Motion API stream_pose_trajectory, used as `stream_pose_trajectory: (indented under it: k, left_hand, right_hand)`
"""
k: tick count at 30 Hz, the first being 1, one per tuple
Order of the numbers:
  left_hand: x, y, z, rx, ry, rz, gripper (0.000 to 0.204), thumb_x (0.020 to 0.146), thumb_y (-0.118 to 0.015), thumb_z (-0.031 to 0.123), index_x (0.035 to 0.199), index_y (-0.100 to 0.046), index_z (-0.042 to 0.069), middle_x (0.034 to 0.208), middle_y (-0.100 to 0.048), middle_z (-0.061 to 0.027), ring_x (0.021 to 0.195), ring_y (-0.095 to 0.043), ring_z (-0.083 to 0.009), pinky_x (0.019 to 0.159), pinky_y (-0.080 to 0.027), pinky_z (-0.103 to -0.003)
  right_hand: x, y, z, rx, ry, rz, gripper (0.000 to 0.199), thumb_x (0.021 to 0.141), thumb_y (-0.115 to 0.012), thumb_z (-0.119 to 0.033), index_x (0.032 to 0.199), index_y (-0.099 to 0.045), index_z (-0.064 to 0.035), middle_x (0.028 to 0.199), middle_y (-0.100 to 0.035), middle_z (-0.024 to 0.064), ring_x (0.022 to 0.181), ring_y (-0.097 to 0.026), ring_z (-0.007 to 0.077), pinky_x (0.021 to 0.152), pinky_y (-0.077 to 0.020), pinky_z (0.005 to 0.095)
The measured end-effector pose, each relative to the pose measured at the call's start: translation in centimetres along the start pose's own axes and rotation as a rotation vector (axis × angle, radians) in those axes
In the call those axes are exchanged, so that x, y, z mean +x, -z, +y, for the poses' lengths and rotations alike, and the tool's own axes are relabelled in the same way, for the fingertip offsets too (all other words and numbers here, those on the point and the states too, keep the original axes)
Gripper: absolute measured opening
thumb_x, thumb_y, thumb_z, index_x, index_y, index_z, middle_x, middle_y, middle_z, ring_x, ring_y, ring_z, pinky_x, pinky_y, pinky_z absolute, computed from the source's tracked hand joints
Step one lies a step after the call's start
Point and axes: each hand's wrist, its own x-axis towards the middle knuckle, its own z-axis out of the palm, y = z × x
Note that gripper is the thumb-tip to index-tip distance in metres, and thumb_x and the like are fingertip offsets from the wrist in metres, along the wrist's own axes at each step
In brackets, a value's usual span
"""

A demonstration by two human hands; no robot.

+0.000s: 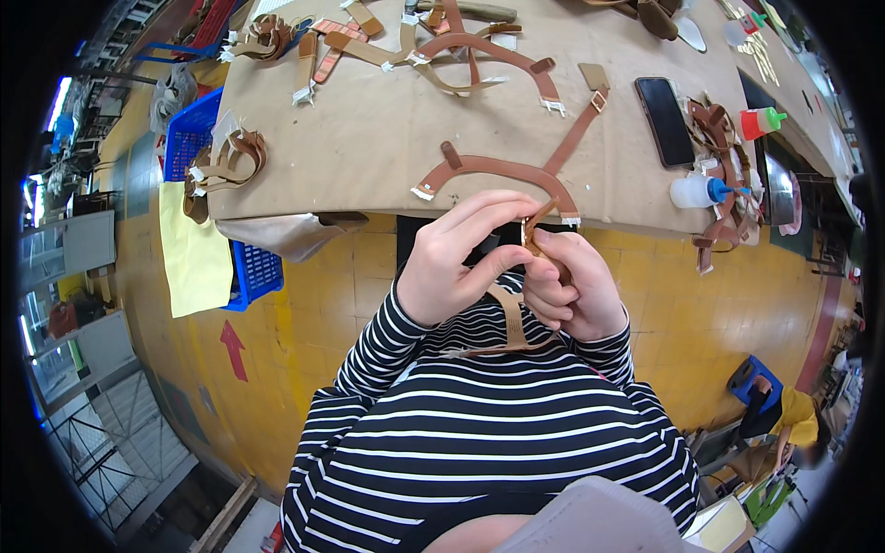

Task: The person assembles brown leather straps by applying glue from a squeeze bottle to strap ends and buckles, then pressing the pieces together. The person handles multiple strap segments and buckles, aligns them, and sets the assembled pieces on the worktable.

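Note:
Close in front of my body, both hands meet over a tan leather strap [513, 318] with a small metal buckle [525, 232]. My left hand [447, 258] is closed, thumb and fingers pinching the strap at its buckle end. Wrapped around the same strap from the other side is my right hand [576, 286], also closed. Below the hands the strap hangs to a wider crosspiece against my striped shirt. Just beyond, on the table [350, 157], lies a brown Y-shaped strap piece [502, 166] with a buckle. My fingers hide part of the held buckle.
Several cut straps [461, 41] lie at the table's far side, with a coiled bundle [244, 157] at its left edge. A black phone [664, 123], a blue-capped bottle [698, 192] and a red bottle [761, 123] are on the right. Blue crates [256, 272] stand left; another person [795, 419] is lower right.

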Motion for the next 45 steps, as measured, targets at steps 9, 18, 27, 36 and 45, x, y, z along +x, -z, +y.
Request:
stream_pose_trajectory:
  k: [9,18,27,36,45]
  left_hand:
    - [-1.1,-1.3,-1.4,-0.968,0.501,0.285,0.030,0.091,-0.059,0.002,0.119,-0.058,-0.009,0.111,-0.067,-0.0169,0.097,-0.065,-0.0187,0.084,-0.054,-0.030]
    - [-1.6,-0.9,-1.4,-1.073,0.534,0.336,0.027,0.090,-0.055,-0.002,0.116,-0.059,-0.008,0.105,-0.067,-0.0198,0.087,-0.067,-0.0190,0.070,-0.055,-0.027]
    - [-1.9,-0.9,-5.3,-0.610,0.468,0.445,0.017,0.087,-0.062,-0.002,0.104,-0.064,-0.003,0.097,-0.068,-0.0080,0.085,-0.064,-0.0121,0.078,-0.051,-0.025]
    - [-4.7,4.8,-17.3,-0.560,0.672,0.704,0.015,0.089,-0.066,0.006,0.103,-0.062,0.006,0.096,-0.065,-0.0019,0.087,-0.061,-0.0087,0.075,-0.047,-0.022]
    - [-5.3,5.0,-20.3,-0.389,0.732,0.771,0.020,0.089,-0.068,0.007,0.107,-0.059,0.004,0.095,-0.066,-0.0031,0.082,-0.063,-0.0091,0.071,-0.050,-0.021]
  right_hand:
    - [1.3,-1.8,1.0,-0.673,0.332,0.247,0.037,0.102,-0.046,-0.022,0.080,-0.065,0.0011,0.047,-0.044,-0.0012,0.040,-0.038,0.0053,0.041,-0.0319,0.0214]
    - [1.7,-2.3,1.5,-0.996,0.504,0.273,0.033,0.100,-0.048,-0.017,0.080,-0.067,0.0006,0.048,-0.045,-0.0028,0.044,-0.042,0.0036,0.043,-0.0320,0.0207]
    - [3.2,0.6,2.3,-1.415,0.591,0.283,0.024,0.090,-0.061,-0.022,0.101,-0.064,-0.0006,0.083,-0.064,0.0141,0.078,-0.064,0.0296,0.069,-0.0512,0.0384]
    - [-4.6,8.1,-3.7,-1.124,0.736,0.915,0.020,0.092,-0.061,-0.012,0.107,-0.066,-0.0004,0.096,-0.068,0.0066,0.088,-0.062,0.0143,0.080,-0.0486,0.0271]
    - [-4.5,9.0,-6.5,-1.101,0.928,0.993,0.022,0.093,-0.061,-0.015,0.105,-0.067,0.0023,0.087,-0.070,0.0102,0.077,-0.063,0.0123,0.072,-0.0480,0.0245]
